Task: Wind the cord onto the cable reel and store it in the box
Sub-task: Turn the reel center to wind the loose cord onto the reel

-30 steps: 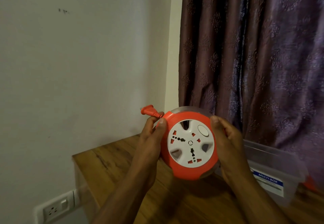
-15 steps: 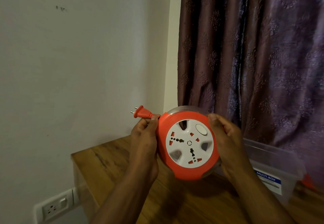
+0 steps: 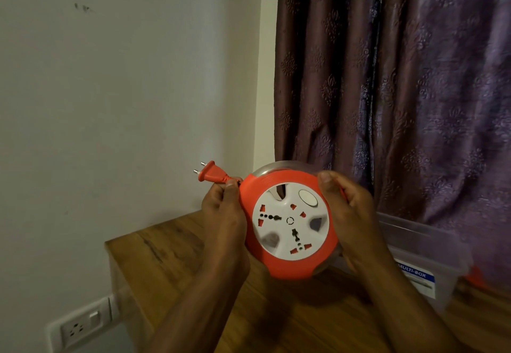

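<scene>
So the cable reel is up in the air, held over the wooden table with its white socket face turned toward the camera, probably so the person can see what the cord is doing at the rim. Right hand is curled around the right edge of the reel, fingers wrapped behind it and thumb over the top front, so that's the hand carrying the weight. Left hand is closed in a pinch on the cord right where it leaves the plug, touching the reel's upper left edge, pins pointing up and left toward the wall. Looks to me like nearly all the cord is already wound in and only the plug end is still sticking out, though I can't really see through the clear back half of the reel to tell how neat the winding is. Holding the plug tight against the rim makes sense, keeps the last bit from springing loose. The clear plastic box sits on the table just to the right, partly hidden behind the right wrist, up against the curtain. Plenty of open tabletop in front and to the left, and the table's left edge drops off near the wall socket. Moving right into the box seems clear; the curtain is the only thing crowding that side.
</scene>
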